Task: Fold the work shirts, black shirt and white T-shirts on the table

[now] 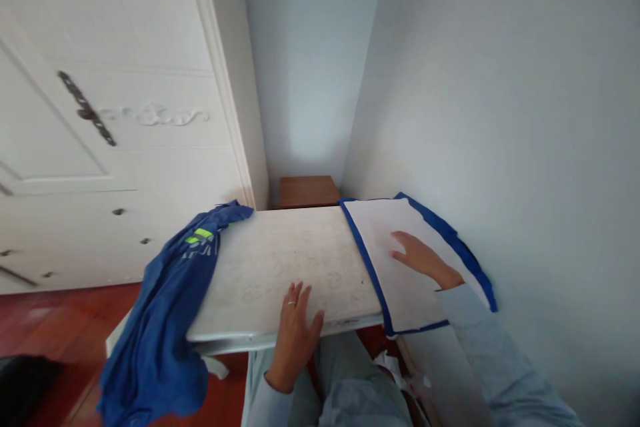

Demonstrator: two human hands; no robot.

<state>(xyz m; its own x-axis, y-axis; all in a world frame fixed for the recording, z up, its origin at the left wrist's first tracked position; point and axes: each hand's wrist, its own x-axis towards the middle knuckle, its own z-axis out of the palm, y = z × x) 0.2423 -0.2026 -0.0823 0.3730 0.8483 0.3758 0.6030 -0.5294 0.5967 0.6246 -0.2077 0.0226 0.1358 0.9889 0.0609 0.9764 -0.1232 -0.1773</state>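
Observation:
My left hand (295, 337) lies at the front edge of the white table (280, 247), fingers spread and a ring on one of them. It holds nothing. My right hand (420, 257) rests on or just over a white sheet (375, 233) at the table's right side, with its fingers apart. Under that sheet is blue cloth (367, 260), which shows as a border along the edges. A blue garment (170, 307) with yellow-green marks and pale print drapes over the table's left edge and hangs toward the floor. Neither hand touches it.
A white wardrobe (150, 73) with dark handles stands to the left. The grey wall (490, 93) closes off the right side. Behind the table is a brown wooden box-like piece (310, 191). A dark object (27, 383) lies on the red-brown floor (85, 327).

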